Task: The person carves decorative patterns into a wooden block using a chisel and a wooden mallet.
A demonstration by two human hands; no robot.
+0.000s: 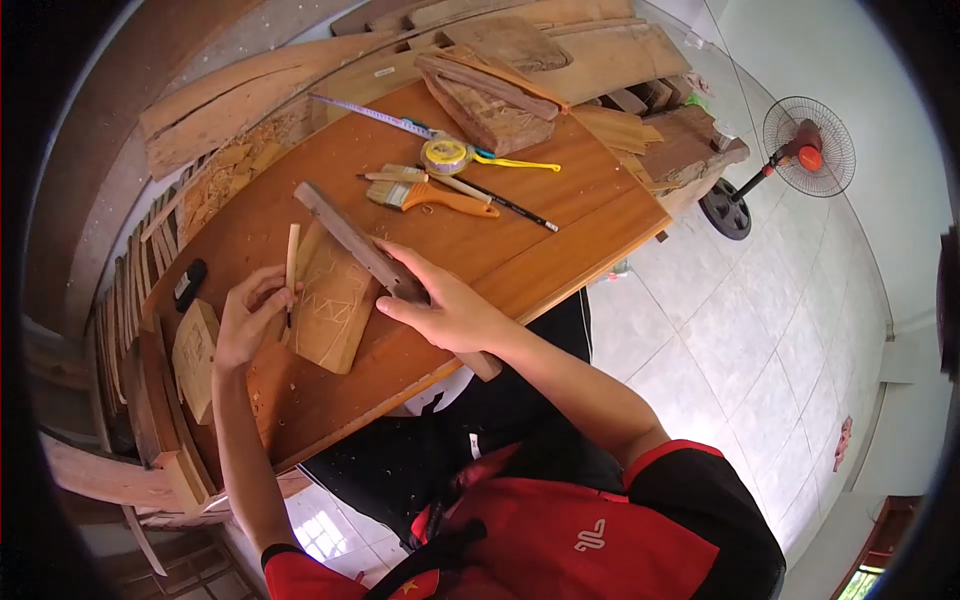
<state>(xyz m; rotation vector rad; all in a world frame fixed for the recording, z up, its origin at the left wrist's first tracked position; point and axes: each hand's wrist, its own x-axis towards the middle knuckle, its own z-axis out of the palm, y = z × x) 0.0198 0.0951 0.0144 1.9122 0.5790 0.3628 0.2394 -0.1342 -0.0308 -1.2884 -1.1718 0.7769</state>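
My left hand [252,312] is closed around a slim carving tool with a pale wooden handle [293,250]. The tool stands nearly upright, its dark lower end by the left edge of a light wooden board [332,315]. Zigzag lines are cut or drawn on that board's face. My right hand [440,305] grips a long, dark wooden stick [348,232], which slants over the board's upper right side and past the table's near edge. Left of my left hand, a wooden block with a marked face [195,350] leans on the table, near a small black object [189,284].
Farther up the brown table [560,215] lie a flat brush with an orange handle [450,198], a black pencil [510,208], a yellow tape measure [446,155] and a rough wood block [490,110]. Stacked planks [620,60] line the back. A fan [808,150] stands right.
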